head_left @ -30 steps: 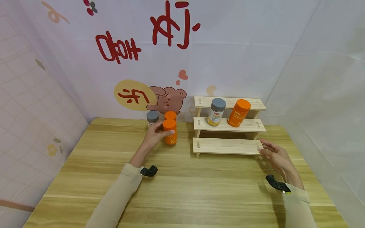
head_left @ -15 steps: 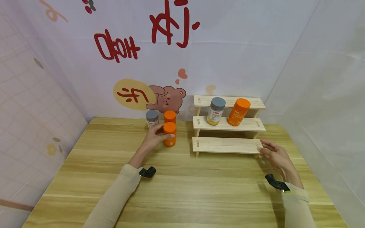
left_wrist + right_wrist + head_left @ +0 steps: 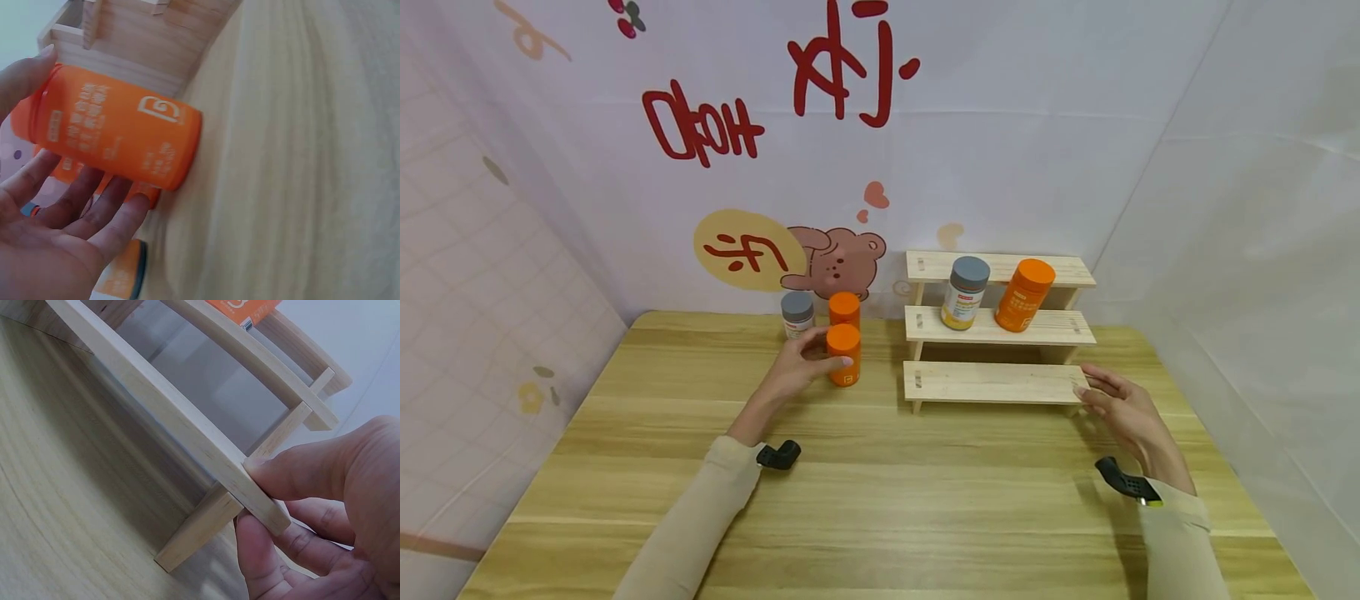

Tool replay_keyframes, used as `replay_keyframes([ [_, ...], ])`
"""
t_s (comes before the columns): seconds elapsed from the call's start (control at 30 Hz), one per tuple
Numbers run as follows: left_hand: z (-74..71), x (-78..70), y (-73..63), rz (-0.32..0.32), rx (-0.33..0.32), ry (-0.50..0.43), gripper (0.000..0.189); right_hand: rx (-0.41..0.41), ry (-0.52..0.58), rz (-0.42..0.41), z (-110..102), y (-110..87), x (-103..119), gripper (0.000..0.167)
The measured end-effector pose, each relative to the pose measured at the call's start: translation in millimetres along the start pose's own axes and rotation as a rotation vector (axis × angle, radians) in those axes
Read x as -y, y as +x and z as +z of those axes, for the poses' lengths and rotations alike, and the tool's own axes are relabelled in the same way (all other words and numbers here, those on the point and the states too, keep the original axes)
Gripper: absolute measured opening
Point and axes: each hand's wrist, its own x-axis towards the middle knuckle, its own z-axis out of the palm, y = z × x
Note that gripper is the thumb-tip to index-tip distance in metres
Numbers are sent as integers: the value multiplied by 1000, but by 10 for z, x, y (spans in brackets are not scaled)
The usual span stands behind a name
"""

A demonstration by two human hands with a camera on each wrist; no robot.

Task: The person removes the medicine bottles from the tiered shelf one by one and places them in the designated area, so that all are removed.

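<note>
My left hand (image 3: 793, 367) holds an upright orange supplement bottle (image 3: 844, 360) between thumb and fingers, left of the wooden shelf. In the left wrist view, the thumb lies at the cap of this orange bottle (image 3: 125, 125) and the fingers along its side. Another orange bottle (image 3: 844, 307) stands just behind it, and a grey-capped bottle (image 3: 797, 312) stands behind the hand, partly hidden. My right hand (image 3: 1123, 408) pinches the right end of the shelf's lowest step (image 3: 996, 383). In the right wrist view, its thumb is on top of the lowest board (image 3: 181, 419), with fingers underneath.
On the middle step of the three-step wooden shelf (image 3: 925, 322) stand a grey-capped white and yellow bottle (image 3: 965, 296) and an orange bottle (image 3: 1025, 298). A printed cloth wall (image 3: 1000, 167) closes off the back of the wooden table (image 3: 925, 500).
The held orange bottle has come slightly forward and down, away from the orange one behind it. My left hand moved with it; the right hand kept its grip on the shelf.
</note>
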Motion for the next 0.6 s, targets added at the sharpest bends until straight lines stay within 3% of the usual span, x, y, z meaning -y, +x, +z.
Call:
replay_keyframes([
  [0.23,-100,-136,-20,66,-30,13,58,6,23,-12,-7,-13,1,80],
  [0.43,-135,-274,-42,137,-84,-32,57,4,20,-16,-1,-9,0,80],
  [0.6,-151,-388,-55,142,-114,-65,59,9,23,-18,0,-6,-6,80],
])
